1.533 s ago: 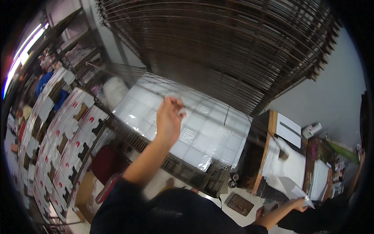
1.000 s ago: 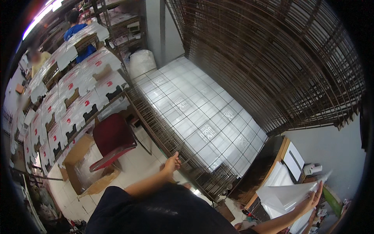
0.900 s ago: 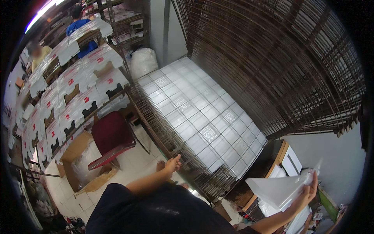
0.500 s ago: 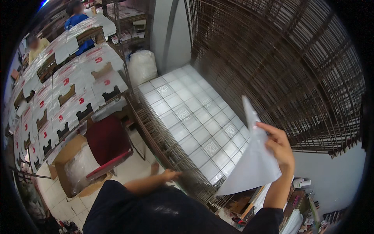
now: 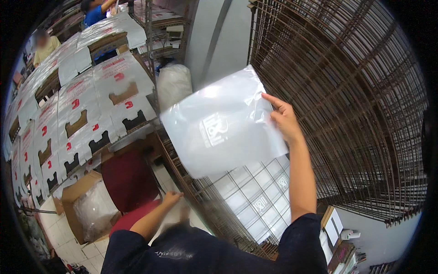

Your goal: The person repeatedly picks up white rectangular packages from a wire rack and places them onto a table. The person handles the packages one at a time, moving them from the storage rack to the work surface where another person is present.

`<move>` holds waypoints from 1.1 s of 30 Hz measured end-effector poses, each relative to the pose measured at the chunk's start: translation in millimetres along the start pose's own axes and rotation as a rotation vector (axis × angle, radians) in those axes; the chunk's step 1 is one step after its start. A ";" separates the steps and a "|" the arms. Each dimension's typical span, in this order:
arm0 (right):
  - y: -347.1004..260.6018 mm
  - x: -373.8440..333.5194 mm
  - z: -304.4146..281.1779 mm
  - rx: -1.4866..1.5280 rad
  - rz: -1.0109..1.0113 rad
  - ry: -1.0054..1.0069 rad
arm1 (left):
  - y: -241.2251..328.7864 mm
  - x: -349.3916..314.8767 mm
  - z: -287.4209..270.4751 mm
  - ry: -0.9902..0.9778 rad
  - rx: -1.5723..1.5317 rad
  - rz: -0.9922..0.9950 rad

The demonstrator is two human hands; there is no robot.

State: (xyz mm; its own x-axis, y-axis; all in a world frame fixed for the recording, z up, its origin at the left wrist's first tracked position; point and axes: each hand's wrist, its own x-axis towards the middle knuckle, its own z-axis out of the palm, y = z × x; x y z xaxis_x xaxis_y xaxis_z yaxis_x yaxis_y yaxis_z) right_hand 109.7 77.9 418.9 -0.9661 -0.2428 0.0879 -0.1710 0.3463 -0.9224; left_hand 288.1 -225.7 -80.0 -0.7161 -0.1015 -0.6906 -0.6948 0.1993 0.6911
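Plastic sheet (image 5: 219, 123), one: translucent, white-printed, spread over the far left part of the wire rack (image 5: 214, 205); contact with the rack's edge cannot be told. Right hand (image 5: 284, 119): pinching the sheet's right edge. Left hand (image 5: 172, 198): near the rack's left edge, beside the red chair (image 5: 127, 178); blurred, grip cannot be told. Printed sheets (image 5: 262, 201), several: toward the rack's near right corner, wires crossing them.
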 end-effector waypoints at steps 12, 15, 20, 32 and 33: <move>303.5 92.5 91.2 0.496 0.190 0.632 | -24.2 -23.3 -77.3 -0.084 -0.104 -0.042; 357.6 102.5 94.0 0.433 0.320 0.706 | 14.8 -56.6 -95.9 -0.078 -0.136 -0.149; 458.6 111.7 83.9 -0.029 0.337 0.865 | -3.3 -53.0 -117.7 0.031 0.131 -0.140; 441.1 107.5 77.1 -0.344 0.311 0.922 | 30.6 -38.5 -96.2 -0.111 -0.019 -0.188; 436.7 107.1 76.5 -0.355 0.281 0.932 | 30.3 -36.5 -96.6 -0.116 0.003 -0.186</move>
State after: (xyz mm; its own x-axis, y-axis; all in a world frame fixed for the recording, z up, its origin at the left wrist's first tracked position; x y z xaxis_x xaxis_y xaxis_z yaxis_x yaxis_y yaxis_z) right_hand -53.6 133.8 -3.3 -0.7206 0.6333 0.2821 0.1827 0.5660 -0.8039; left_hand 286.6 -310.1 -13.2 -0.5625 -0.0240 -0.8265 -0.8141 0.1909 0.5485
